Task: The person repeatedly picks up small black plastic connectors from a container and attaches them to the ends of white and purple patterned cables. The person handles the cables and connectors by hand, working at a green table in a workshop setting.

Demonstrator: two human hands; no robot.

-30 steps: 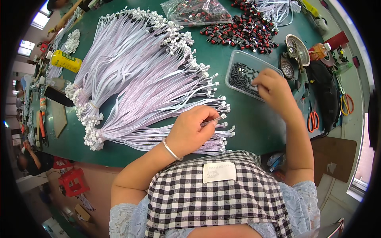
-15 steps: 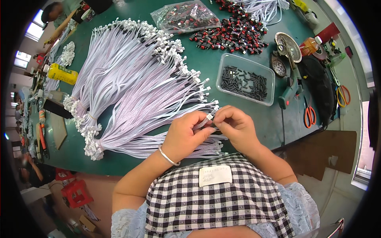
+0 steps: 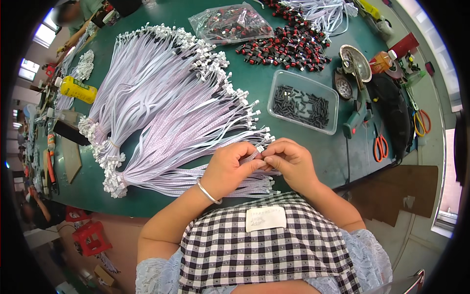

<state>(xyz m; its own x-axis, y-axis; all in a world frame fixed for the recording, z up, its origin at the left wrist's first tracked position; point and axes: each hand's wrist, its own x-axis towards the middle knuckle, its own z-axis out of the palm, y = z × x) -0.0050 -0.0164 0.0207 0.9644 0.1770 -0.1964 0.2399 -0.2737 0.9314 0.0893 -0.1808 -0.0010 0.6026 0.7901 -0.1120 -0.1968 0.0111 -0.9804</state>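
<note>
Over the front edge of a fanned heap of cable bundles, my left hand (image 3: 226, 166) is closed on a flat pale cable, with the white connector (image 3: 260, 149) showing past its thumb and index finger. My right hand (image 3: 295, 165) pinches right beside that connector, its fingertips against those of my left. Whatever sits between the right fingers is too small and hidden to name. The cable bundles (image 3: 181, 112) are white and pinkish, tied near the left, with white connectors on both ends and black sleeves near some of them.
Beyond my right hand stands a clear plastic box (image 3: 329, 128) of short black tubes (image 3: 313, 111). Small black-and-red parts (image 3: 289, 51) lie heaped behind it, next to a filled plastic bag (image 3: 230, 24). To the right are a green glue gun (image 3: 358, 120), a metal dish (image 3: 363, 63) and orange-handled scissors (image 3: 380, 148).
The fingers of my right hand have come in closer to the connector and now meet the left fingertips. My left hand stays almost in place, still gripping the cable.
</note>
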